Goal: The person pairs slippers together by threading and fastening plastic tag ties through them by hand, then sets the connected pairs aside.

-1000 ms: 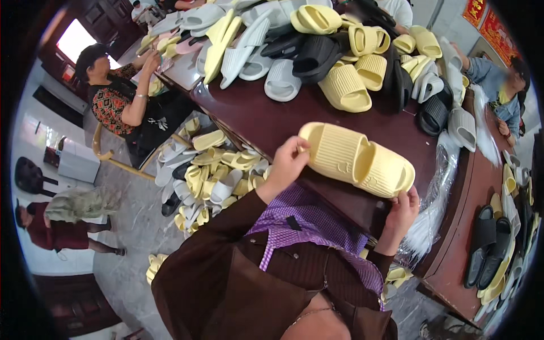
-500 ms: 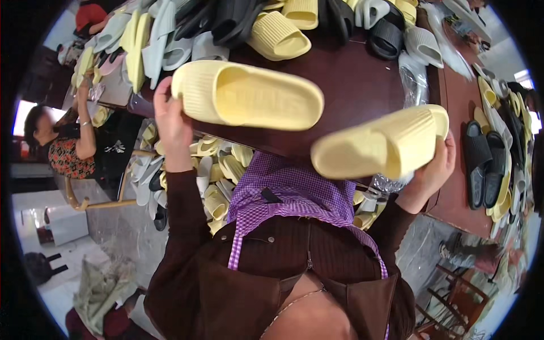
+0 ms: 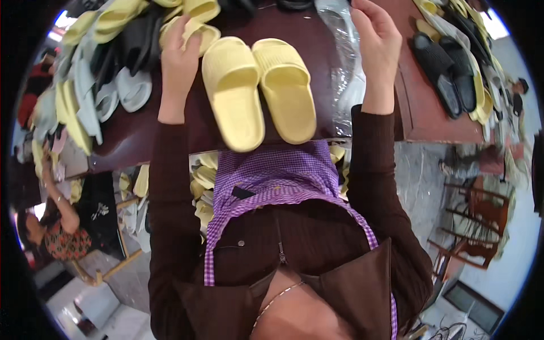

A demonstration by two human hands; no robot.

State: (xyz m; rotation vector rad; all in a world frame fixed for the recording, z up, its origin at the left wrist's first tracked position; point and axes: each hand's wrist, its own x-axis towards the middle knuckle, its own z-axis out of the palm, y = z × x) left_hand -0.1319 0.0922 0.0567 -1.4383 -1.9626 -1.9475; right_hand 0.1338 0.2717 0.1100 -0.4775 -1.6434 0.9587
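Though both half-curled, left hand (image 3: pixel 180 51) at rounded yellow slipper (image 3: pixel 210 35), right hand (image 3: pixel 378 35) near crinkled plastic (image 3: pixel 343 73), holds unclear.

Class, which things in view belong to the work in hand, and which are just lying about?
Work in hand, it seems:
Yellow pair, on the table between the hands
Yellow slipper at the left hand
Clear plastic near the right hand

Lying about, apparently:
Black slippers, far right
Grey slippers, left
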